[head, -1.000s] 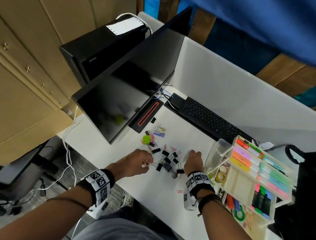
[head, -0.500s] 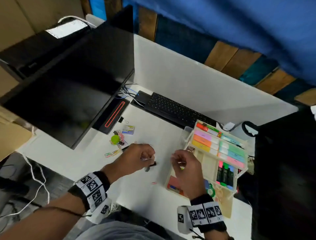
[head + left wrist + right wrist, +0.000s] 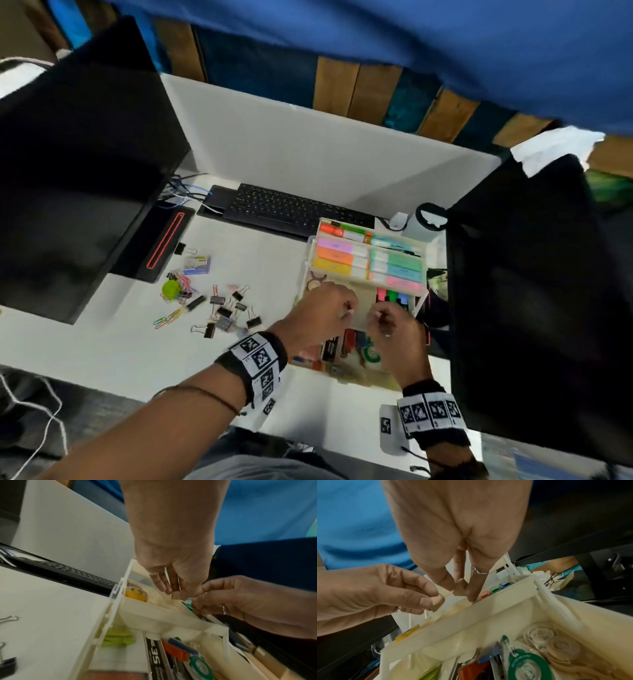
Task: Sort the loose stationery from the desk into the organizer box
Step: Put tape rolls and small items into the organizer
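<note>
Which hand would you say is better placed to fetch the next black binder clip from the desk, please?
Probably the left hand: the black binder clips lie on its side of the cream plastic organizer box, while the right hand would have to cross over.

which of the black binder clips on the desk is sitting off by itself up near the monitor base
The lone binder clip right beside the red-lit monitor base, above the staples box. The other clips lie clustered lower.

**Hands crowd the organizer; open table to the left**

Both hands (image 3: 359,318) fill the space above the organizer box (image 3: 423,260) middle tray. A dark bag (image 3: 520,291) walls its right side and the keyboard (image 3: 291,209) its far side. Binder clips (image 3: 226,311) scatter the table (image 3: 113,342) left; the near strip lies bare.
</note>
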Demonstrator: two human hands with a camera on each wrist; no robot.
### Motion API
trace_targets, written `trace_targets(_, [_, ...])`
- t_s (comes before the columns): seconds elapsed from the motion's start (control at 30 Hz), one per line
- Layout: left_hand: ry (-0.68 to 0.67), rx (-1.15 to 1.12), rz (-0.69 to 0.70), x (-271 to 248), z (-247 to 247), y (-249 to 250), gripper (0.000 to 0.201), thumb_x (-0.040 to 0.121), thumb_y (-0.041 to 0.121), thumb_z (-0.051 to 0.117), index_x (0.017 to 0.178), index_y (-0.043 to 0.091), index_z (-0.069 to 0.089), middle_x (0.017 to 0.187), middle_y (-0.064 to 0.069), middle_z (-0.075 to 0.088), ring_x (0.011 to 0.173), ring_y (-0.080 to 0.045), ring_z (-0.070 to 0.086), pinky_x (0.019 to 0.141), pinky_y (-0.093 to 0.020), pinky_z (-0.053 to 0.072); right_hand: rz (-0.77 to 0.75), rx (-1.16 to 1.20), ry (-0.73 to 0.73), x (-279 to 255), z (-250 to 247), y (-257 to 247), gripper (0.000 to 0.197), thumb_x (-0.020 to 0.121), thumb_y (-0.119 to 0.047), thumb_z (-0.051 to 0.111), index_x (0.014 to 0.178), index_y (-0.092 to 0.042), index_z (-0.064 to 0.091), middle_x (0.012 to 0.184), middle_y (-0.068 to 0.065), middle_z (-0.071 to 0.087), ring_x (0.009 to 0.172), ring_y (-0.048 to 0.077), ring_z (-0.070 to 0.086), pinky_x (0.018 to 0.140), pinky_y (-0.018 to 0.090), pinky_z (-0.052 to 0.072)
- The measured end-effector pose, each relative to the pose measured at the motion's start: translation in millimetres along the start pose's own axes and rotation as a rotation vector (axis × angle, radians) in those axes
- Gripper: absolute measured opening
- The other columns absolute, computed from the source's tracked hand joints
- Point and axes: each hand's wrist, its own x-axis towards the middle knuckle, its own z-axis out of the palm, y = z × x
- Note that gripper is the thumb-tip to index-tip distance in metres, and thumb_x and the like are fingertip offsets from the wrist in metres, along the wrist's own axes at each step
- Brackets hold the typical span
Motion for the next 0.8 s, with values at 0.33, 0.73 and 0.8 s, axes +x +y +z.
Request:
trace_targets(0.33, [-0.047, 0.365, 0.02, 10, 16, 3, 0.023, 0.088, 0.015, 0.058, 0.086, 0.027, 0.076, 0.084, 0.009, 0.076, 0.084, -0.017, 0.061, 0.073, -0.037, 0.057, -0.101, -0.011, -0.039, -7, 7, 15, 0.013, 0.088, -0.008, 0.078, 0.089, -0.019, 0.07, 0.088, -0.012, 0.067, 0.087, 0.005, 0.065, 0.078, 0.03, 0.057])
trace_targets(0.73, [-0.086, 0.251, 0.059, -3, 16, -6, 0.024, 0.091, 0.014, 0.053, 0.107, 0.025, 0.067, 0.083, 0.0, 0.07, 0.084, -0.017, 0.061, 0.069, -0.039, 0.056, -0.125, -0.305, -0.131, 4, 25, 11, 0.016, 0.09, -0.008, 0.067, 0.075, -0.013, 0.067, 0.074, -0.003, 0.064, 0.078, 0.015, 0.055, 0.073, 0.032, 0.051])
trace_targets(0.8, [-0.084, 0.22, 0.092, -10, 13, -12, 0.024, 0.092, 0.015, 0.052, 0.107, 0.027, 0.066, 0.083, 0.003, 0.07, 0.086, -0.014, 0.059, 0.067, -0.038, 0.056, -0.131, -0.326, -0.125, 4, 24, 11, 0.016, 0.089, -0.011, 0.069, 0.073, -0.014, 0.067, 0.077, -0.004, 0.062, 0.08, 0.016, 0.056, 0.075, 0.027, 0.047])
